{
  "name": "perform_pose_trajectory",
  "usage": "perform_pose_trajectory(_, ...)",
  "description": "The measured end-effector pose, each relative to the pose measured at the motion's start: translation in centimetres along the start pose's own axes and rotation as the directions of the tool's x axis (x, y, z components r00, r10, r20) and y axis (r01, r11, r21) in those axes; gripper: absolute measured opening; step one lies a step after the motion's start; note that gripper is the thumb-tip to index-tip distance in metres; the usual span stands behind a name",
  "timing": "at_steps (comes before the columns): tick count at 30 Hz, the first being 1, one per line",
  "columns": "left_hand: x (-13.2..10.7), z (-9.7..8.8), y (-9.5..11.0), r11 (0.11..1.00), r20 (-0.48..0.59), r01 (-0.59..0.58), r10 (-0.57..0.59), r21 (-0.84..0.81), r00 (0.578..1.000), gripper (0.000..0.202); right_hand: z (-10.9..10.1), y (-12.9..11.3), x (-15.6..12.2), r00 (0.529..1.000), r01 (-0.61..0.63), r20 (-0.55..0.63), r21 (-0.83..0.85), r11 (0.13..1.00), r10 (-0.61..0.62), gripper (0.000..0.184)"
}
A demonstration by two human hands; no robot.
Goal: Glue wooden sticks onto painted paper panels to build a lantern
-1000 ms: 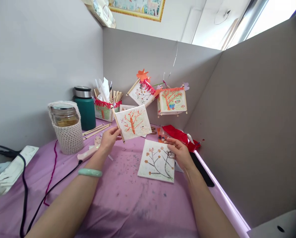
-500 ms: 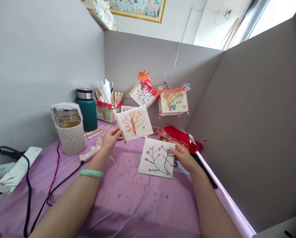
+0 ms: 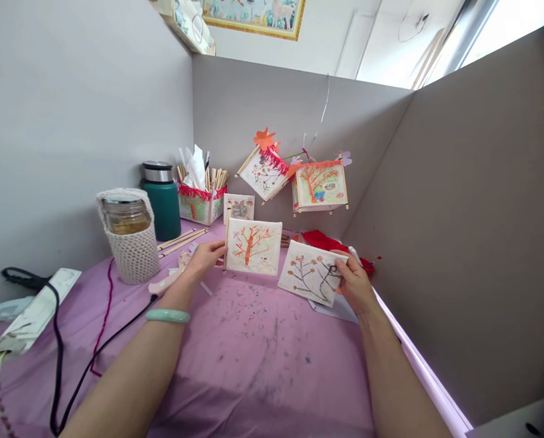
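Grey partitions (image 3: 249, 91) box in a surface (image 3: 258, 359) under purple cloth, speckled with dark marks towards its middle. On the left: jar in a knitted cover (image 3: 135, 258), green flask (image 3: 165, 210), drawn box of sticks and tissue (image 3: 202, 207), loose sticks (image 3: 183, 241). Pink glue gun (image 3: 165, 284) lies behind the left wrist, its black cable running forward.

Left hand (image 3: 204, 260): fingers pinching the tree panel (image 3: 257, 246) at its left edge, where a thin wooden stick (image 3: 226, 248) runs alongside. Panel upright or nearly so, above the cloth, drawing to the viewer.

Right hand (image 3: 358, 285): thumb in front, the other fingers partly hidden behind, gripping the blossom-branch panel (image 3: 309, 274) by its right side. This one slopes down to the right. Near edges of the two panels lie close; cannot tell whether they touch.

State of work, as judged: tree panel has its stick along one side; none seen on its other edges, nor on the branch panel. The two look unjoined. Behind, a butterfly panel (image 3: 239, 208) leans near the box, apart from both. Two pieces hang at the back, left (image 3: 263, 173) and right (image 3: 320, 185), sticks and trimmings in place, apparently finished.
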State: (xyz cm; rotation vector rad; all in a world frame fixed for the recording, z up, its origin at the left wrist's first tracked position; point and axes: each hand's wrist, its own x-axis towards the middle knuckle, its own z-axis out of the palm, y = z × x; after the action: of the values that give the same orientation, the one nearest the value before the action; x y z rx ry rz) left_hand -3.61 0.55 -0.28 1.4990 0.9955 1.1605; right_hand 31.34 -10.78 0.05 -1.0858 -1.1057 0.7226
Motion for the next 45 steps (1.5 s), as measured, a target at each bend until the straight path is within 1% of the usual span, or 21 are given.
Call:
perform_pose_trajectory(3, -0.1, 0.0, -0.1, 1.0, 0.046, -0.007, 0.005, 0.027, 0.999, 0.042, -0.1, -0.2, -0.2, 0.993, -0.083, 0.079, -0.035, 0.996, 0.086, 0.038)
perform_pose_trajectory(5, 0.0, 0.1, -0.1, 1.0, 0.035, -0.006, 0.005, 0.025, 0.999, 0.044, -0.4, -0.2, -0.4, 0.982, -0.123, 0.128, -0.138, 0.983, 0.141, 0.037)
perform_pose_trajectory(8, 0.2, 0.2, -0.2, 1.0, -0.007, -0.004, 0.004, -0.003, 1.0, 0.046, -1.0, 0.1, -0.4, 0.977, -0.092, 0.157, -0.313, 0.945, 0.147, 0.034)
perform_pose_trajectory(11, 0.5, 0.3, -0.5, 1.0, -0.021, -0.015, 0.014, -0.011, 1.0, 0.047, -1.5, 0.5, -0.3, 0.977, -0.067, 0.159, -0.401, 0.914, 0.141, 0.03)
perform_pose_trajectory(15, 0.9, 0.3, -1.1, 0.999, -0.01, -0.036, 0.036, 0.03, 0.999, 0.049, -1.7, 0.7, -0.2, 0.98, -0.041, 0.15, -0.504, 0.863, 0.133, 0.025)
perform_pose_trajectory(19, 1.2, 0.1, -1.5, 0.994, -0.034, -0.087, 0.089, 0.067, 0.995, 0.05, -1.4, 0.4, -0.4, 0.978, -0.061, 0.149, -0.471, 0.88, 0.148, 0.028)
perform_pose_trajectory(22, 1.1, 0.2, -1.4, 0.993, -0.031, -0.097, 0.099, 0.069, 0.995, 0.05, -1.1, 0.2, -0.5, 0.974, -0.08, 0.159, -0.426, 0.901, 0.161, 0.03)
perform_pose_trajectory(26, 0.8, 0.3, -0.8, 0.995, -0.035, -0.093, 0.094, 0.033, 0.995, 0.05, -1.0, 0.1, -0.6, 0.977, -0.072, 0.161, -0.378, 0.923, 0.142, 0.031)
perform_pose_trajectory(30, 0.4, 0.3, -0.2, 0.997, -0.041, -0.07, 0.069, -0.024, 0.997, 0.048, -1.1, 0.3, -0.5, 0.98, -0.069, 0.147, -0.365, 0.928, 0.131, 0.03)
perform_pose_trajectory(35, 0.4, 0.1, -0.4, 0.998, -0.015, -0.021, 0.021, -0.053, 1.0, 0.045, -0.9, 0.7, -0.3, 0.974, -0.042, 0.189, -0.377, 0.925, 0.122, 0.029)
perform_pose_trajectory(40, 0.4, 0.1, -0.5, 0.998, 0.003, -0.025, 0.025, -0.066, 1.0, 0.045, -0.5, 0.7, -0.4, 0.979, -0.001, 0.181, -0.455, 0.89, 0.094, 0.017)
perform_pose_trajectory(42, 0.4, 0.1, -0.4, 0.997, 0.003, -0.021, 0.021, -0.076, 1.0, 0.046, -0.5, 0.8, -0.5, 0.98, 0.001, 0.176, -0.455, 0.89, 0.089, 0.014)
perform_pose_trajectory(45, 0.3, 0.1, -0.3, 0.996, -0.001, -0.008, 0.008, -0.094, 1.0, 0.047, -0.7, 1.0, -0.3, 0.981, -0.016, 0.172, -0.411, 0.911, 0.095, 0.014)
